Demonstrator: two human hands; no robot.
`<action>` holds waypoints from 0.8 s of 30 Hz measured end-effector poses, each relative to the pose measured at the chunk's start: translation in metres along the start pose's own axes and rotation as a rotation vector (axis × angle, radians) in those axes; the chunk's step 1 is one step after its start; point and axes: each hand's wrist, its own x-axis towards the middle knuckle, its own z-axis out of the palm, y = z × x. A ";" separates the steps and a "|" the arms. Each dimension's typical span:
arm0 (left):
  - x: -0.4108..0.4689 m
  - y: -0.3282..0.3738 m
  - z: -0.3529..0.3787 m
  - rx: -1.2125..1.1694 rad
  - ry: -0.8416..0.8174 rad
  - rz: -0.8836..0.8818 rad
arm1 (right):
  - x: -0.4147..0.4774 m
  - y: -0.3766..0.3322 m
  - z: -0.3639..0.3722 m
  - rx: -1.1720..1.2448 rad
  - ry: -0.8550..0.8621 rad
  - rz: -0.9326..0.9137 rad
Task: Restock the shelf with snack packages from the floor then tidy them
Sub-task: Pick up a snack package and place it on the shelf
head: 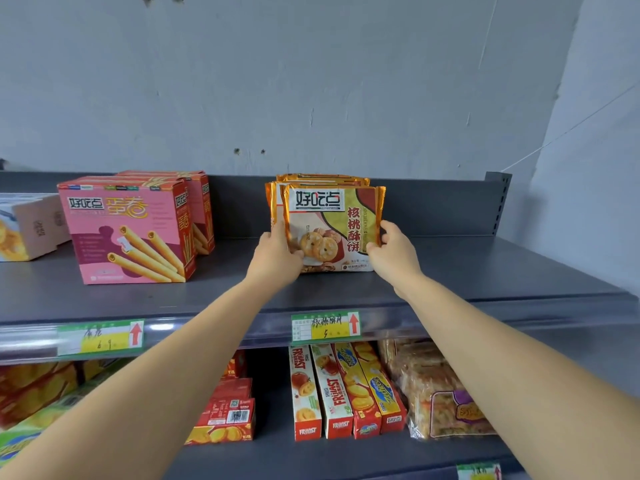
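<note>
Walnut cookie packet (pixel 332 226): upright, front of its row on the top shelf (pixel 485 271), between both hands.
Left hand (pixel 277 258): grasping the packet's 9 o'clock edge.
Right hand (pixel 394 251): pinching its 3 o'clock edge.
Pink egg-roll boxes (pixel 128 230): at the packet's 9 o'clock, apart.

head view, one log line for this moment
left hand: grips cookie pack | right hand: grips it | pack: upright on top shelf

The left arm (pixel 156 368) and the right arm (pixel 505 358) are bare all the way, smooth and round, wide near the camera and thin at the wrists. The left hand (pixel 275 259) and the right hand (pixel 396 254) are bare as well. The fingers (pixel 389 230) look short and plain.
</note>
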 end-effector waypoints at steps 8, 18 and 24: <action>-0.027 0.014 -0.004 0.150 0.041 0.352 | -0.053 -0.007 -0.027 -0.275 0.095 0.005; -0.112 0.035 0.029 0.291 -0.266 0.803 | -0.197 0.007 -0.078 -0.654 0.258 0.215; -0.202 0.045 0.065 0.277 -0.504 0.955 | -0.319 0.029 -0.119 -0.806 0.206 0.441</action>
